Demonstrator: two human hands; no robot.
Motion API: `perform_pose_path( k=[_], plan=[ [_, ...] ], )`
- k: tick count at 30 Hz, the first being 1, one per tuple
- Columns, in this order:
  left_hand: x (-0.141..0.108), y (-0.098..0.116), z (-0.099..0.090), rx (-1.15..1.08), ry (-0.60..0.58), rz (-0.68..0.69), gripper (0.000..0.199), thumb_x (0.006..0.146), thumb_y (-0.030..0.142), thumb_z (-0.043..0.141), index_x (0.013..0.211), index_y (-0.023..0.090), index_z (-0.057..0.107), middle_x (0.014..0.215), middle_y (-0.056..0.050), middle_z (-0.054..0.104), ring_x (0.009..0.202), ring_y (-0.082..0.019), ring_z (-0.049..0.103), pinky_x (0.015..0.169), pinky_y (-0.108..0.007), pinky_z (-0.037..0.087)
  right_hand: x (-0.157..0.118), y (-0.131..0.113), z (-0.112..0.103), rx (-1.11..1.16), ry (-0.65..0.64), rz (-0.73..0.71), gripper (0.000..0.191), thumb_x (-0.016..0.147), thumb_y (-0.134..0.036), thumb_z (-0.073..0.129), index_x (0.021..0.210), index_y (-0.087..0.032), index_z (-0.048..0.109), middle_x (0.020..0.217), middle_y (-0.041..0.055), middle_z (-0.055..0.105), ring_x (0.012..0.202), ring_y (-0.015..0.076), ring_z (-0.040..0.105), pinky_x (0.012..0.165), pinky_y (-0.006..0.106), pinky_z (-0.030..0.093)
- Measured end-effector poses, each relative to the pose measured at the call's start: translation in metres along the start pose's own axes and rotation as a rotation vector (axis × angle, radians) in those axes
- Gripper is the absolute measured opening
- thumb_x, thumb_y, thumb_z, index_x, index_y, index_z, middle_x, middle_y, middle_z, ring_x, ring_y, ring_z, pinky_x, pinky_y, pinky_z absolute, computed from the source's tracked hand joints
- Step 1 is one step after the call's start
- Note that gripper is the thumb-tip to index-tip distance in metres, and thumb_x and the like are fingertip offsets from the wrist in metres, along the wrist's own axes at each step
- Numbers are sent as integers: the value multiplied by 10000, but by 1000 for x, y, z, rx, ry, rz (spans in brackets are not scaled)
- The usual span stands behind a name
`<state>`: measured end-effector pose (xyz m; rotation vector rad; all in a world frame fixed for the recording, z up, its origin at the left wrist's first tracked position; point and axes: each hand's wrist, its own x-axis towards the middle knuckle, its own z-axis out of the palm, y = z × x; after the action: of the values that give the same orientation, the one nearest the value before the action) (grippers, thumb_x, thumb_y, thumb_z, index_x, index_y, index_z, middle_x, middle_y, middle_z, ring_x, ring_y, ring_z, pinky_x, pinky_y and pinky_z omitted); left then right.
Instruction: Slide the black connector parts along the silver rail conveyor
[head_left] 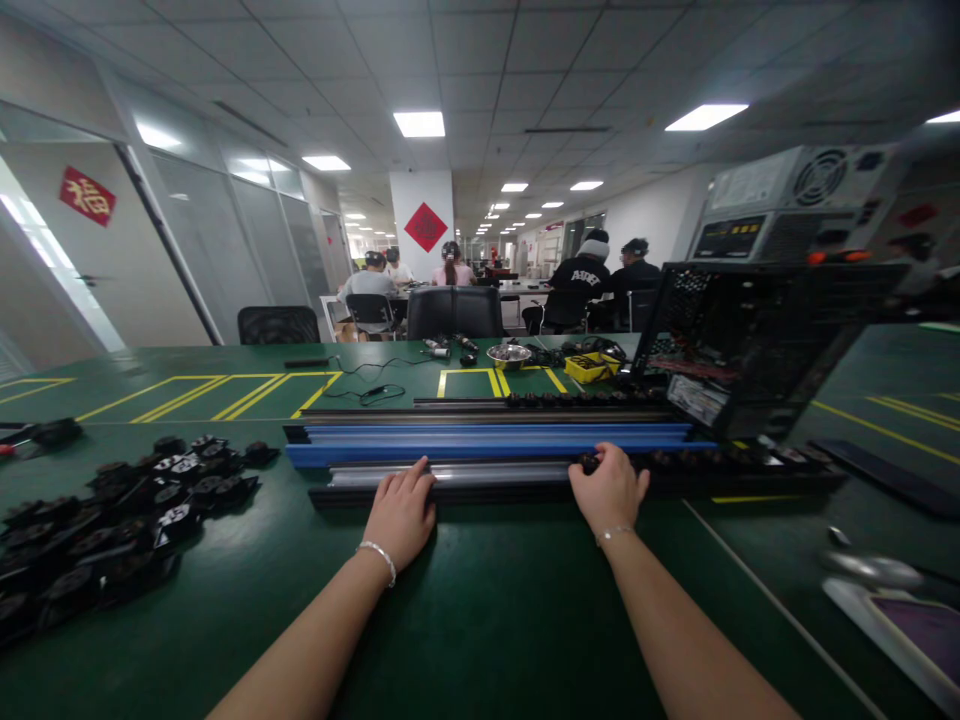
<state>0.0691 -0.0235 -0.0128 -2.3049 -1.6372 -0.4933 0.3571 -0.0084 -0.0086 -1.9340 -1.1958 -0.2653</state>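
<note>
Reaching over the green counter (495, 630), both bare arms end at a long near rail (495, 478), dark along its front edge with a shiny grey channel behind. At lower right, nearer than the rail, lies a pale-edged device (892, 640), partly cut off at the edge of view. The left hand (401, 508) lies relaxed over the rail's left portion, fingers extended and gripping nothing; light, even pressure there would probably stop the rail from sliding. The right hand (611, 490) seems to pinch a small dark part (589, 463) between thumb and fingers, right at the rail and at the left end of a row of dark parts (697, 462). Handling it well likely means holding the part square to the channel, guiding it along the rail's line rather than across, and loosening the grip only once it sits flat. Its exact shape is hidden by the fingers. Off to the left, a heap of black parts (112, 520) spreads loosely, apart from the rail. Just beyond lie blue rails (487, 435), roughly parallel, close enough that a forward shove might jostle them. Farther right stands an open black computer case (780, 340). Past these sit a metal bowl (510, 364), a yellow tray (600, 373) and, at the back, several people (581, 280).
</note>
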Motion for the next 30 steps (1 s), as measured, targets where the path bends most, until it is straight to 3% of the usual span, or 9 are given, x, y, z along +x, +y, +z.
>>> perform_pose_path(
  k=[9, 30],
  plan=[
    [1, -1, 0, -9, 3, 3, 325, 761, 249, 458, 1074, 221, 542, 1352, -43, 429, 1100, -226, 480, 968, -403, 319, 0, -2, 0, -70, -34, 1, 392, 658, -269, 475, 1030, -143, 468, 980, 130, 584, 941, 270, 525, 988, 508, 162],
    [1, -1, 1, -11, 9, 4, 325, 758, 252, 459, 1069, 217, 545, 1349, -49, 432, 1103, -230, 480, 965, -409, 317, -1, -1, 0, -31, -65, 29, 386, 663, -282, 466, 1031, -167, 458, 978, 89, 604, 925, 246, 545, 1011, 506, 117]
  ],
)
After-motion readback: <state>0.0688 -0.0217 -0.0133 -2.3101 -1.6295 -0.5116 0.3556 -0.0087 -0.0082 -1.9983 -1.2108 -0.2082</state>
